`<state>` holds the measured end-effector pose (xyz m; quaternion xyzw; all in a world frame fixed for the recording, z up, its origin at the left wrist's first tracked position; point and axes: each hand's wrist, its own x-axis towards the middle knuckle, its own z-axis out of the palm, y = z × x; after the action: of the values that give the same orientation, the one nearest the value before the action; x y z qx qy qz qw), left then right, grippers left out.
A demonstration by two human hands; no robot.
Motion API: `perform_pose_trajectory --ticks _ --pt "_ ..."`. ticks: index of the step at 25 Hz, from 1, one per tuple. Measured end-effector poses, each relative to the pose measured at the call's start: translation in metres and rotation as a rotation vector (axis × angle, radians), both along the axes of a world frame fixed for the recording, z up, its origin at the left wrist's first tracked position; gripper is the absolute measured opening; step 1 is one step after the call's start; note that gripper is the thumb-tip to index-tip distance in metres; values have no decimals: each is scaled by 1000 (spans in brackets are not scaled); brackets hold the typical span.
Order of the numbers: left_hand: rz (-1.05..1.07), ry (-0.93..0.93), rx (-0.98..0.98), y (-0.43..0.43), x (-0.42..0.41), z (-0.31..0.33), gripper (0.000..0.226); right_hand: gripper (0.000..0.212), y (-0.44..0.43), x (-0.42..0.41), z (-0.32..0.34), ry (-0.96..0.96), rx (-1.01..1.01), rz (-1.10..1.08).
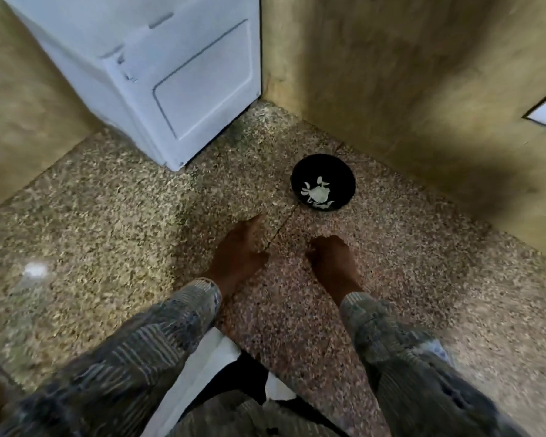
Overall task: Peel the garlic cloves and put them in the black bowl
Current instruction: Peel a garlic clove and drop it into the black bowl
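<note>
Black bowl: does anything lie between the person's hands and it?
Nothing visible does. Only speckled floor separates the left hand and right hand from the black bowl, which sits ahead, slightly right. The white appliance stands off to the left.

Bowl (328, 167): black, round, shallow, sat upright on speckled floor (133, 216), near foot of wall (423, 89), close to corner. Far half of inside showed bare and dark.

Garlic (317, 193): pale, whitish pieces lay clustered in bowl's near half, touching one another. One larger lump in middle, thin curved bits around it. Too blurred to tell cloves from skins, or to count.
</note>
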<state>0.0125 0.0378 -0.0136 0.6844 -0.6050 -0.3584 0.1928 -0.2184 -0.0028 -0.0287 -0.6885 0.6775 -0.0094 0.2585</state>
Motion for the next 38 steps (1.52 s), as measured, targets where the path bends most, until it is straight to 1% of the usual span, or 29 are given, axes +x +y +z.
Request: perform_pose_trajectory --ticks 3,4,6,8,10,11,13,15,17,19,21,22,24,26,27,28,30,31,33,34,36,38 --pt "39 -80 2 -42 9 -4 80 19 -1 8 -2 27 -5 32" --pt "40 -107 0 -55 11 -4 76 19 1 10 0 43 2 56" --pt "11 -160 -16 -81 10 -6 67 21 -1 14 4 15 5 59" --pt "-54 -246 -52 -104 9 -10 54 11 -12 21 16 -84 -47 -39" --pt "-135 -300 -90 -123 6 -17 41 5 -34 27 32 -220 -157 -188" --pt "-177 -320 -106 -129 3 -21 37 5 -47 29 44 -267 -213 -256" --pt "-245 -351 -108 -136 0 -28 33 16 -69 30 66 -294 -283 -365" --pt "-257 -350 -97 -135 -2 -31 26 19 -75 28 77 -273 -361 -370" --pt "-269 -332 -119 -129 -1 -34 22 13 -63 26 75 -278 -407 -326" --pt "-332 -327 -149 -115 0 -40 18 9 -38 26 60 -300 -344 -311" --pt "-363 -321 -133 -97 -2 -44 14 8 -7 25 40 -294 -163 -309" --pt "-352 -311 -117 -92 -3 -42 13 9 7 26 31 -284 -65 -308" --pt "-247 -236 -95 -87 -5 -39 13 9 33 27 14 -270 73 -266" --pt "-95 -145 -89 -93 -1 -34 14 11 49 28 2 -258 102 -222" --pt "-42 -120 -103 -99 1 -31 17 13 53 29 -1 -234 103 -208" --pt "-23 -107 -110 -106 3 -31 21 16 53 29 -3 -209 98 -189" --pt "-37 -132 -96 -118 3 -28 21 15 50 31 -4 -199 89 -172" --pt "-29 -153 -80 -122 1 -29 20 13 47 30 -5 -223 116 -201" --pt "0 -176 -40 -129 -4 -27 17 6 41 29 -6 -287 234 -289" --pt "-1 -198 -33 -131 -6 -27 14 4 39 29 -6 -307 280 -318" --pt "-55 -246 -41 -132 -7 -27 7 3 38 26 -9 -342 296 -351" --pt "-184 -268 -46 -123 -9 -26 12 5 38 23 -7 -347 264 -369"
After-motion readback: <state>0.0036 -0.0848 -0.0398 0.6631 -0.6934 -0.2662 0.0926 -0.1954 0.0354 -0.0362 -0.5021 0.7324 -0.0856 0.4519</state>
